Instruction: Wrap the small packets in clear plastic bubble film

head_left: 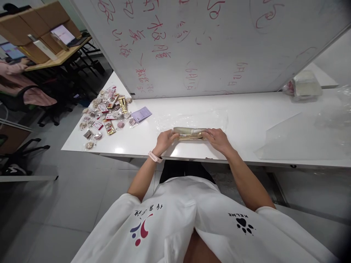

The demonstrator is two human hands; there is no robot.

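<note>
on the table (252,128), left hand (165,141) and right hand (219,140) grip a long, glossy, gold-tinted packet (191,133)

Red-lettered whiteboard (214,51), distant open laptop (63,35)

We are seeing a white table (241,120) carrying a heap of small wrapped snack packets (103,109) at its left end, a lilac leaflet (142,114) beside them, clear plastic film (189,118) around the middle, and a translucent plastic sheet (296,142) toward the right.
</note>
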